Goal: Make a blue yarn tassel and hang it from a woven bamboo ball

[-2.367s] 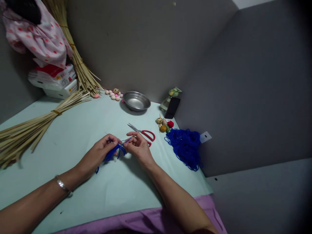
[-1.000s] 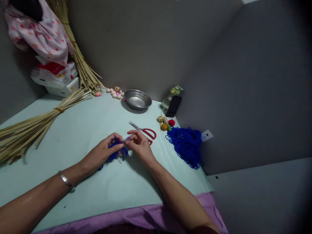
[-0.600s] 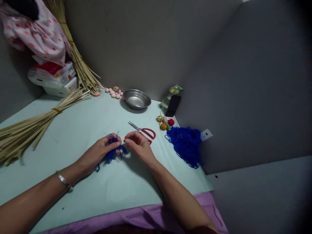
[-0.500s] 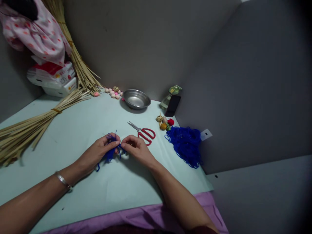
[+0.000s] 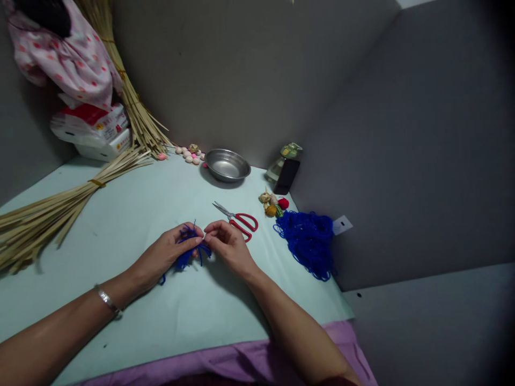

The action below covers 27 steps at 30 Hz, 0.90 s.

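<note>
Hands [image 5: 172,249] have drawn closer at blue yarn [image 5: 184,259], metal bowl [image 5: 227,170] beyond.

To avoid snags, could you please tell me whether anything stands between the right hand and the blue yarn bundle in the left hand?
Nothing visible except the left hand, which partly covers the blue yarn bundle; the scissors lie beyond the right hand, off the path.

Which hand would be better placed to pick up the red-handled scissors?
Probably the right hand: it is close beside the scissors, while the left hand is farther off and holding blue yarn.
</note>
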{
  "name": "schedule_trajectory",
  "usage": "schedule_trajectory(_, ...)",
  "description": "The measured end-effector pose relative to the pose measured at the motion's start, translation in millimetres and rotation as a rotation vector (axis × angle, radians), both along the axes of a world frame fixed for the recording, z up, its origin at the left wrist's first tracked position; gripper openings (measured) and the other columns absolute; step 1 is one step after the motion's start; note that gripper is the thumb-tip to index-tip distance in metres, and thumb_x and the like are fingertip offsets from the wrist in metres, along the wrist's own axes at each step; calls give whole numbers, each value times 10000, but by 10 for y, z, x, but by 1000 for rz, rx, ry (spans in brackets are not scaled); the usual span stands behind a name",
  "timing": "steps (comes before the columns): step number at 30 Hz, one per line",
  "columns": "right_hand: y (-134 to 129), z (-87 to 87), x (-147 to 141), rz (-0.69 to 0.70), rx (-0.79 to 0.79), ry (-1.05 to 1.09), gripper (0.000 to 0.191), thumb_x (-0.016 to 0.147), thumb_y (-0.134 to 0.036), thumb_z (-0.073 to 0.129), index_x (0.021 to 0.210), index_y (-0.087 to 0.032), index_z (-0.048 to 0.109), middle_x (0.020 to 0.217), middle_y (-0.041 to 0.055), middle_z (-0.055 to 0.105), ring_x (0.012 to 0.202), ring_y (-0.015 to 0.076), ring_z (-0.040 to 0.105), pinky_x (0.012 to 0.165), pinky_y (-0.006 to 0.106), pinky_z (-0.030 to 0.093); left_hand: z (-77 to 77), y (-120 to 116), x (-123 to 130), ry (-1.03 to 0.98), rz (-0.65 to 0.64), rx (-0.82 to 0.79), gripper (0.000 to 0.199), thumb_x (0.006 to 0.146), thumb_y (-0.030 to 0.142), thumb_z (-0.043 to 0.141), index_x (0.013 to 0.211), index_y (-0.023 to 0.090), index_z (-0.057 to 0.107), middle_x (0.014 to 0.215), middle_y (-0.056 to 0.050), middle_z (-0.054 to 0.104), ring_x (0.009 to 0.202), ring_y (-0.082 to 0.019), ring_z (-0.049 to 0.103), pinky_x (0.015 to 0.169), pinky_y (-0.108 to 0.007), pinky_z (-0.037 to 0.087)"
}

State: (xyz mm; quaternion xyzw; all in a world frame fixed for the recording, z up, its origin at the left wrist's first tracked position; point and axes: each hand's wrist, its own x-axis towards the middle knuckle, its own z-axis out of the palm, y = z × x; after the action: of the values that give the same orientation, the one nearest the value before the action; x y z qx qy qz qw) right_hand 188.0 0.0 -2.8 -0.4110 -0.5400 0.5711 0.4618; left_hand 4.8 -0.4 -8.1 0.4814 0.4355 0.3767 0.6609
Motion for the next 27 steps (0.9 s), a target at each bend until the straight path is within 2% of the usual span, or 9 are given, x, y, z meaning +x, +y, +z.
schedule_trajectory(8,0,23,16,-10,-22,20,367,845,-506,791,986,-205,636,769,-23,625,654,120,537,634,268,419,25,-17,8,-31,-5,9,326,765,454,845,888,212,664,664,20,681,619,-144,605,574,-245,454)
schedule_trajectory(10,-21,21,3,94,-53,-13,392,835,-533,802,945,-196,635,757,-20,620,642,118,530,624,270,407,36,-14,2,-47,38,19,322,781,460,830,907,218,660,719,22,691,643,-139,611,604,-248,475)
schedule_trajectory(13,-59,14,-4,331,-91,-88,422,852,-578,774,823,-185,621,702,-15,595,622,118,509,618,282,391,61,-7,-9,-70,108,27,332,798,477,810,933,225,640,748,38,670,646,-128,591,605,-241,473)
schedule_trajectory(15,-74,15,6,410,-74,-155,440,896,-598,716,785,-187,604,696,-14,569,626,119,496,621,289,382,82,-5,-13,-79,133,25,338,798,479,806,939,226,632,729,51,639,646,-122,579,598,-232,463)
schedule_trajectory(17,-74,21,25,365,-32,-208,435,924,-605,676,813,-190,603,740,-2,579,651,125,505,631,296,385,97,-8,-12,-78,134,19,339,799,481,802,941,224,633,713,58,618,642,-119,570,585,-224,449)
schedule_trajectory(20,-48,38,51,205,24,-248,446,908,-634,679,880,-195,610,792,9,606,677,137,521,631,300,389,97,-16,-2,-57,94,13,341,786,481,813,922,219,642,707,50,627,634,-122,566,565,-223,433)
schedule_trajectory(25,2,48,68,174,31,-254,595,922,-727,577,654,-197,541,604,-32,469,578,116,398,584,297,302,50,-26,8,-17,5,10,336,769,470,831,902,226,642,683,37,650,616,-142,582,566,-246,438)
schedule_trajectory(27,13,36,70,136,16,-228,598,915,-729,585,642,-199,536,582,-37,457,561,113,379,576,293,283,35,-24,4,-3,-7,11,318,783,465,818,899,229,640,674,36,647,617,-145,584,568,-250,434)
